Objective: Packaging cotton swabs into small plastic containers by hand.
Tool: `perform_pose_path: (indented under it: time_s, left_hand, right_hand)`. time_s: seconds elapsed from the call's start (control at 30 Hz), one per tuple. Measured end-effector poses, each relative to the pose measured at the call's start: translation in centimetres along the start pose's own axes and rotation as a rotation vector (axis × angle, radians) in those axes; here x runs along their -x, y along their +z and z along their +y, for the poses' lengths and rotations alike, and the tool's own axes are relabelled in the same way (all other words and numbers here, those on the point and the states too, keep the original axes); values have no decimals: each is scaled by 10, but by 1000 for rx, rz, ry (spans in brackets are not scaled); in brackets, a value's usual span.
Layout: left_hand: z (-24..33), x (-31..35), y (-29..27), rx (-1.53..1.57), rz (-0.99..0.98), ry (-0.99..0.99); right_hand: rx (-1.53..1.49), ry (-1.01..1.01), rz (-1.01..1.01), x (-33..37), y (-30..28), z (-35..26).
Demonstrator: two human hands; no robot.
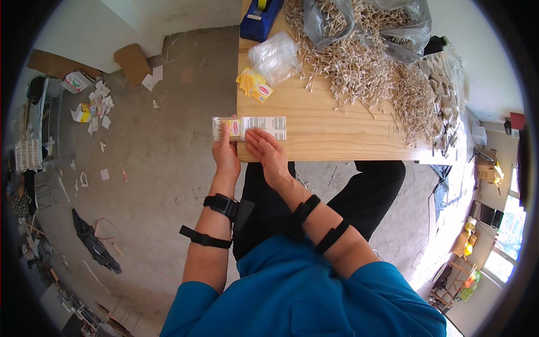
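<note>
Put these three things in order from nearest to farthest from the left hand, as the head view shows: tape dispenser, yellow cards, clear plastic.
From the left hand:
1. Yellow cards: on the table's left part.
2. Clear plastic: beyond the cards, slightly right.
3. Tape dispenser: farthest up, by the table's left edge.

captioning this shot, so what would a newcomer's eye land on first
Most likely the big heap of swabs, spread over the far right of the table. Next, the small pack at the near left corner, held in the left hand, with the right hand alongside. The blue tape dispenser at the far left also stands out.
</note>
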State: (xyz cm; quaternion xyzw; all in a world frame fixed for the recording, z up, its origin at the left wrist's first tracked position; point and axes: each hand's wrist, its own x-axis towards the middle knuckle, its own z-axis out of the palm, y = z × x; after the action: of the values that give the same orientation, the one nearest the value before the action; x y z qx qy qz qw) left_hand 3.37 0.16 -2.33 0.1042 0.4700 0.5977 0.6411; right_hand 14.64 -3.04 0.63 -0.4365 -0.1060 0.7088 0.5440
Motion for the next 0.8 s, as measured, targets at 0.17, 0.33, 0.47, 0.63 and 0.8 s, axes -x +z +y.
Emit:
perform_pose_path:
  time_s: [0.17, 0.33, 0.47, 0.63, 0.8]
  left_hand:
    - [-3, 2, 1, -51, 26, 20]
    - [3, -1, -4, 76, -29, -89]
    - [-1, -2, 1, 77, 15, -38]
    - [-2, -2, 4, 27, 32, 12]
    - [0, 1, 8, 56, 47, 12]
  right_hand:
    - [74, 100, -22, -11, -1, -13]
    - [446, -129, 47, -17, 11, -9]
    - [959, -299, 204, -27, 20, -9]
    - [1032, -304, 265, -33, 24, -9]
    - [1121, -325, 270, -36, 24, -9]
